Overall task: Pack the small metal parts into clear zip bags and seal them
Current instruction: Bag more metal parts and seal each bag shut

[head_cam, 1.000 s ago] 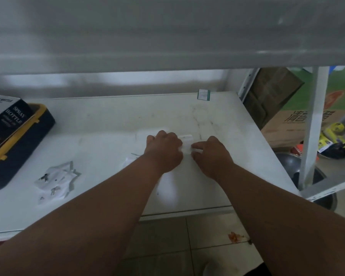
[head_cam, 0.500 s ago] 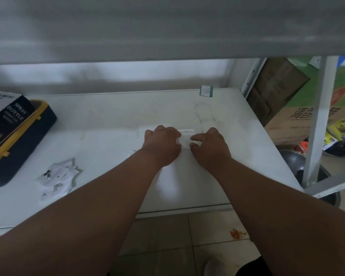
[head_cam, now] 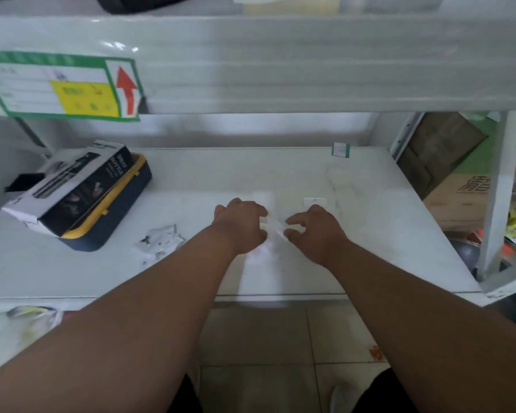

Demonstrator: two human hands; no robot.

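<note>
Both of my hands are over the middle of the white shelf [head_cam: 370, 234]. A small clear zip bag [head_cam: 276, 227] stretches between them, blurred. My left hand [head_cam: 242, 225] grips its left end with curled fingers. My right hand [head_cam: 313, 231] pinches its right end between thumb and forefinger. What is inside the bag cannot be made out. Another flat clear bag [head_cam: 315, 201] lies on the shelf just beyond my right hand. A heap of filled clear bags with small dark metal parts [head_cam: 158, 241] lies to the left of my left forearm.
A dark blue case with a yellow rim [head_cam: 113, 216] carries a black spray-bottle box [head_cam: 72, 186] at the left. An upper shelf beam with a green label [head_cam: 60, 84] hangs overhead. Cardboard boxes [head_cam: 459, 189] and a white post [head_cam: 501, 186] stand at the right. Tiled floor lies below.
The view has tilted up, showing the upper shelf and its label. My hands have lifted off the surface and moved slightly apart, holding the bag between them instead of pressing it down.
</note>
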